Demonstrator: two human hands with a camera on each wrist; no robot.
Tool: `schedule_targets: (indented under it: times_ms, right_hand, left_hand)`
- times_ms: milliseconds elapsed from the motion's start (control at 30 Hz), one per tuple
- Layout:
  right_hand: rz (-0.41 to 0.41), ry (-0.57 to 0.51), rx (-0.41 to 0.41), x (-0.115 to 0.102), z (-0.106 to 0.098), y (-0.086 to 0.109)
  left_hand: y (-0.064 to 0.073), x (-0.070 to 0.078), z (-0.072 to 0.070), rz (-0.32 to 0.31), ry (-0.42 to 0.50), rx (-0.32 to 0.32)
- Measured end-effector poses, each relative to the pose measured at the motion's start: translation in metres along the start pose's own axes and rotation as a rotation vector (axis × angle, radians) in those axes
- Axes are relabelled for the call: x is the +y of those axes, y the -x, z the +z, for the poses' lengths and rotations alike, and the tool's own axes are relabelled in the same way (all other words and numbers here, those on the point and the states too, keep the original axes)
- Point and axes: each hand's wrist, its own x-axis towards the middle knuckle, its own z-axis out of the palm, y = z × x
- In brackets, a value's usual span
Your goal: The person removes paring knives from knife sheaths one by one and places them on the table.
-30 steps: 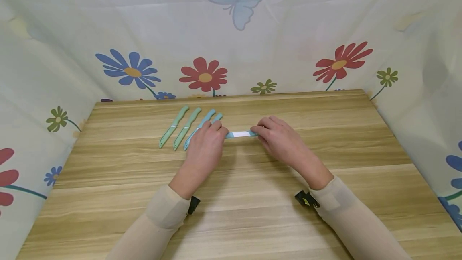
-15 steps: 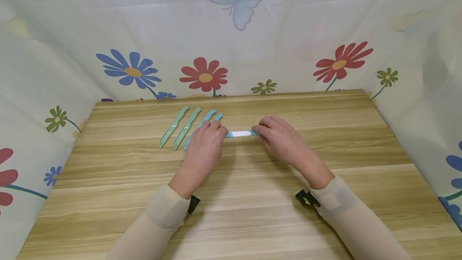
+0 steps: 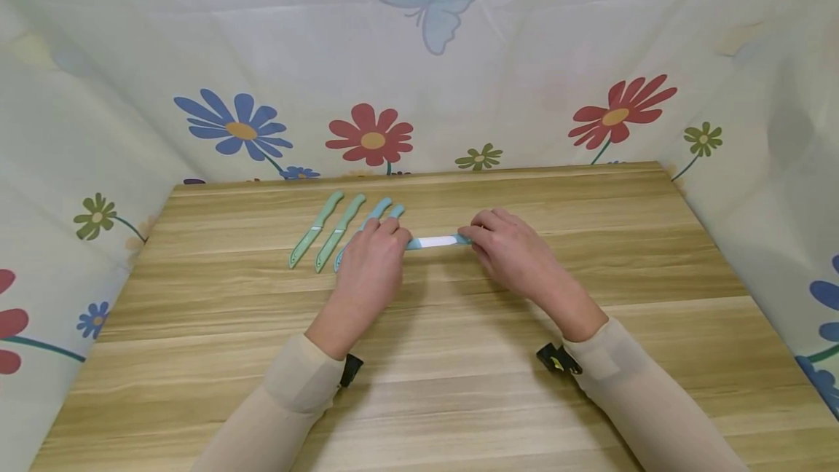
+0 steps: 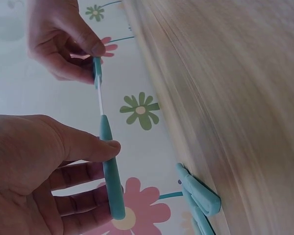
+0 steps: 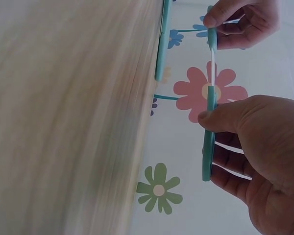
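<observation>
Above the table, my left hand (image 3: 373, 264) grips the blue-green handle (image 4: 112, 186) of a small knife between thumb and fingers. My right hand (image 3: 518, 253) pinches the knife's matching sheath (image 5: 208, 152) at the other end. Between the two hands a stretch of white blade (image 3: 437, 242) shows, its tip end hidden in the sheath. The knife lies level, running left to right in the head view. Just left of and behind my left hand are two blue sheathed knives (image 3: 380, 207), partly covered by that hand.
Two green sheathed knives (image 3: 317, 229) lie slanted on the wooden table (image 3: 419, 399), left of the blue ones. Behind the table's far edge hangs a white curtain (image 3: 524, 79) printed with flowers and a butterfly.
The right hand and sheath have shifted very slightly right, and a little more white blade shows between the hands. The knives on the table have stayed put.
</observation>
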Motion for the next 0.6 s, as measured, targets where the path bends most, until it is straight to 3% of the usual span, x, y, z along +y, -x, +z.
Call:
schedule_targets:
  times_ms: [600]
  right_hand:
    - [0.013, 0.012, 0.007, 0.0046, -0.0009, 0.0011]
  left_hand:
    - [0.0003, -0.0039, 0.0019, -0.008, -0.004, 0.029]
